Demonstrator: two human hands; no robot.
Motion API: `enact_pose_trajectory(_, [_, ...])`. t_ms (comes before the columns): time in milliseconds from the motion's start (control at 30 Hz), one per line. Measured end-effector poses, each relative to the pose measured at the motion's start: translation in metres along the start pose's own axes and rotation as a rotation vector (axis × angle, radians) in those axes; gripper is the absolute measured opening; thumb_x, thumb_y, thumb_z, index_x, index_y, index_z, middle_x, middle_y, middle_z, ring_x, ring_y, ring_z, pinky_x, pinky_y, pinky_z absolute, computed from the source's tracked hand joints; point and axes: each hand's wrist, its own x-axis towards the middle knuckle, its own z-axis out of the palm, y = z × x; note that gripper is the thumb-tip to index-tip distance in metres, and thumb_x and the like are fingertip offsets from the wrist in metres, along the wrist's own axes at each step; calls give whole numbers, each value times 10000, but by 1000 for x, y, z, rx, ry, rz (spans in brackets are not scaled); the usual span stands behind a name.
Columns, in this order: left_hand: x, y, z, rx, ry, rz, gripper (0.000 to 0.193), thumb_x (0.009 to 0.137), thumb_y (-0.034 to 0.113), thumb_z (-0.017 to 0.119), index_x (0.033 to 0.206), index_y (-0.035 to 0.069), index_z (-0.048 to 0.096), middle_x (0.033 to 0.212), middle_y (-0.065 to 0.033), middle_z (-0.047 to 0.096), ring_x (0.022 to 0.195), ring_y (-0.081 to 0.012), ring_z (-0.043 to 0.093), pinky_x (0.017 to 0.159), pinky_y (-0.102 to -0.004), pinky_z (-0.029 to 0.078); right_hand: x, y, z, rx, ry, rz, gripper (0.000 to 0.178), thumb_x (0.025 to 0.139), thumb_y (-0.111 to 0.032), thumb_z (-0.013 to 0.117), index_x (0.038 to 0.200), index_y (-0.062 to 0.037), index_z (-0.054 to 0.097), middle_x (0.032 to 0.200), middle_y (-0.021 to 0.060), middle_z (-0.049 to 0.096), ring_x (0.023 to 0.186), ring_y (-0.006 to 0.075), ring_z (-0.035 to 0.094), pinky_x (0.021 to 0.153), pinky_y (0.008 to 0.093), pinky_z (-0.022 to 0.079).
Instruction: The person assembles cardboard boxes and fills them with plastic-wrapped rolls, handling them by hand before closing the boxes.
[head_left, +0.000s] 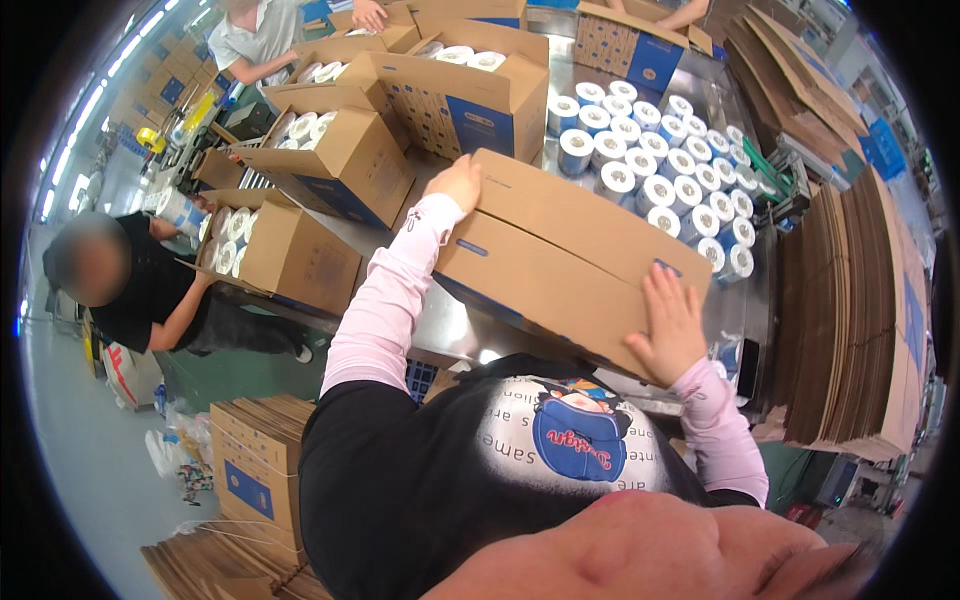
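A long brown cardboard box (560, 265) lies in front of me, its two top flaps folded down and meeting along a seam. My left hand (455, 186) grips its far left end, fingers bent over the edge. Flat on the top near the right end rests my right hand (668, 328), its fingers spread. Behind and to the right of the box, many upright white rolls (655, 190) with blue-and-white sides stand close together on a metal table (445, 320). What lies inside the box under the flaps is hidden.
Open boxes (340, 160) filled with rolls stand to the left and beyond. A co-worker (130, 270) at the left holds rolls by one box; other people's arms show at the far side. Flat cardboard stacks (850, 320) rise on the right, with more cardboard (255, 460) at lower left.
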Motion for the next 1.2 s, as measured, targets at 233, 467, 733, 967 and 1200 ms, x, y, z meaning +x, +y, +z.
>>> enact_pose_trajectory(233, [-63,9,82,-1023,-245,-125,544,947,371,544,1351,13,481,1294,-166,577,1183,-280,555,970,-365,438,-106,262,62,328,307,534,468,1008,-267,377,1402,-19,422,1433,192,432,1362,334,360,1135,365,253])
enact_pose_trajectory(467, [-107,-63,151,-1463,-619,-305,596,848,223,646,1359,-14,450,1322,-126,552,1166,-242,559,983,-365,454,-202,290,121,1286,376,1207,524,997,-406,421,1392,-63,466,1405,109,494,1277,213,467,1020,312,390])
enact_pose_trajectory(733, [-85,80,-82,-994,-731,127,600,832,269,591,1310,-73,471,1255,-173,570,1138,-242,565,986,-341,425,-105,127,124,1348,252,1017,646,942,-545,446,1428,-119,429,1428,77,462,1340,236,381,1020,401,377])
enact_pose_trajectory(967, [-136,227,43,-545,-963,1031,528,974,431,460,1284,8,526,1135,-229,631,1060,-357,606,930,-390,465,-30,98,-53,1515,458,542,751,928,-639,394,1510,-179,280,1541,93,286,1419,280,216,1115,503,199])
enact_pose_trajectory(1200, [-121,174,7,-173,-1060,801,349,885,222,651,1172,25,624,1062,-137,685,983,-265,658,886,-344,502,3,94,-38,1028,210,326,785,805,-6,465,1522,-37,148,1534,165,280,1409,233,278,1129,290,227])
